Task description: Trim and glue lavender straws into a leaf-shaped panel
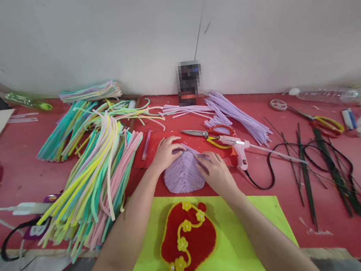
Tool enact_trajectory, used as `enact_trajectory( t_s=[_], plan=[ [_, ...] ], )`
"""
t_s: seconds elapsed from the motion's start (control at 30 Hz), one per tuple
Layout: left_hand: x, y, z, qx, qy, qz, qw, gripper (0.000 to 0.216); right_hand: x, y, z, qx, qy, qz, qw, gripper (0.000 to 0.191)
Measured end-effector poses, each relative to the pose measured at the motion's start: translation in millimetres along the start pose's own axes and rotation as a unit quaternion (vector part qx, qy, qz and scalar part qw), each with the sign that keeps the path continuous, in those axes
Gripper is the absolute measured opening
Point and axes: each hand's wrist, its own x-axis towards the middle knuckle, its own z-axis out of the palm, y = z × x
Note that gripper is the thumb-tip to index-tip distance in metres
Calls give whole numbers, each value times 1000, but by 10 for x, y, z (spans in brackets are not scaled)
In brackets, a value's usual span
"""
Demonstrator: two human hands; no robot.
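Note:
A lavender leaf shape [185, 176] made of pipe cleaners laid in slanting rows lies between my hands on the red table. My left hand [168, 152] is closed at its upper left edge, fingertips pinching near the top. My right hand [216, 170] is closed at the upper right edge, with a lavender pipe cleaner between its fingers; part of the grip is hidden. Just beyond lie red-handled scissors [208, 131] and a pink-white hot glue gun [241, 150]. Nearer me, a red fuzzy piece with yellow flowers [192, 238] rests on a bright green sheet [243, 228].
Bundles of multicoloured pipe cleaners [100, 175] cover the left side. Lavender pipe cleaners [237, 116] lie at the back. On the right are dark green stems [306, 182], a black cord [271, 173], and more scissors [324, 123]. A blurred dark object [189, 82] stands against the wall.

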Motion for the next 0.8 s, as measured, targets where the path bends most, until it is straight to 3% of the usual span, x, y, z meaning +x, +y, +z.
enact_trajectory(
  t_s=[0.8],
  plan=[
    [12,-23,17,-3,-1,-5,1000,16,-27,48,-42,42,-10,-13,999,29]
  ],
)
